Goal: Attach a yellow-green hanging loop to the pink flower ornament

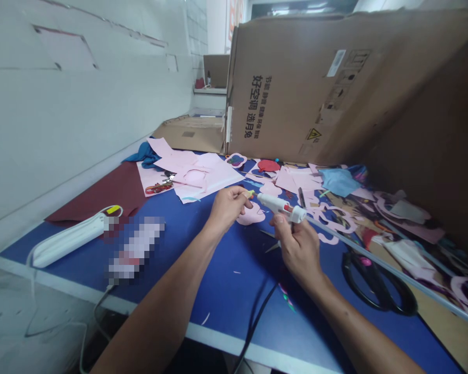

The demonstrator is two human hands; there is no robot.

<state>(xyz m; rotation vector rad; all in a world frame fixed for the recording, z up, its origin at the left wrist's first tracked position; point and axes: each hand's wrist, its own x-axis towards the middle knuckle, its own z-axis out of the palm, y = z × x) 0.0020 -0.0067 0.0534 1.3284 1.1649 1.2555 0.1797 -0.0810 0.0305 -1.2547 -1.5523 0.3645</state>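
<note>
Right up close, the near white edge of the blue table (222, 332) runs under both forearms, and a black power cord (255, 327) drops over it from beneath the right hand (298, 249). That right hand has its fingers (283, 223) clenched around the grip of a white hot glue gun (278, 206), the nozzle angled left toward the other hand. The left hand (228, 208) is up just beside it, fingers (242, 196) pinched on a small yellow-green piece (250, 194), right at the gun's tip but with a narrow gap between them. Below those two, a pink cutout (250, 214) lies flat on the table, just under the gun.

Out to the left, a white power strip (68, 240) sits near the table's edge, next to a pixelated, unreadable object (136, 246). To the right, black-handled scissors (378, 285) lie beside a long straight ruler (398, 275), with a printed sheet (413, 249) past it, so the right hand has only a modest stretch of blue before it meets them.

Farther on, pink sheets (197, 174) pile up beside a dark red sheet (101, 189) and a blue cloth (146, 155). At the far end, a big cardboard box (308, 88) stands tilted against the table, closing off that side, with a white wall (81, 114) along the left.
</note>
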